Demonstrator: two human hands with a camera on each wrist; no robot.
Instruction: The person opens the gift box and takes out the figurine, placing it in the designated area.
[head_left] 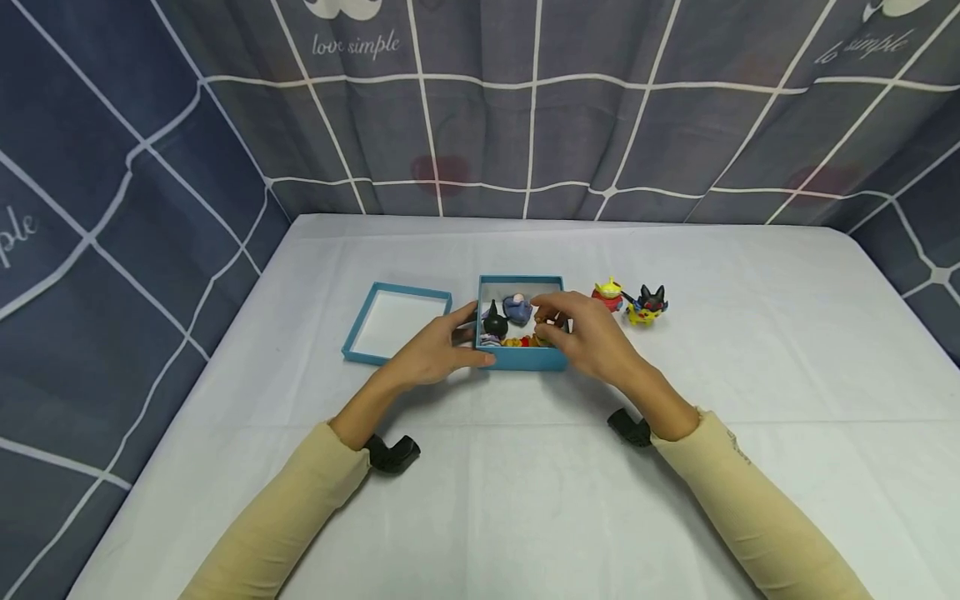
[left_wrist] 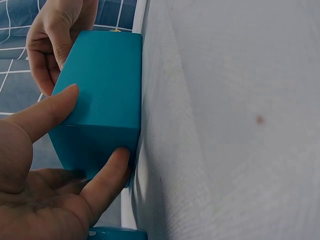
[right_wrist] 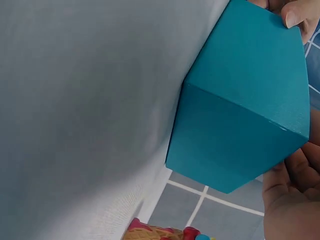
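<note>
A teal box point(head_left: 525, 359) with a white inside stands in the middle of the table, several small toy figurines in it. Among them are a blue-grey figurine point(head_left: 517, 309) and one with a black pointed hat point(head_left: 494, 322). My left hand point(head_left: 437, 346) holds the box at its left front corner; in the left wrist view its thumb lies on the front wall point(left_wrist: 102, 80). Reaching in over the right side, my right hand point(head_left: 588, 333) pinches a brownish figurine point(head_left: 551, 319), mostly hidden by the fingers. The box wall point(right_wrist: 235, 135) blocks it in the right wrist view.
The teal lid point(head_left: 397, 321) lies inside up, left of the box. To the right stand a red figurine with a yellow-green head point(head_left: 608, 295) and a yellow one with a dark eared head point(head_left: 647, 307). A grid-patterned curtain point(head_left: 480, 125) hangs behind the white-covered table.
</note>
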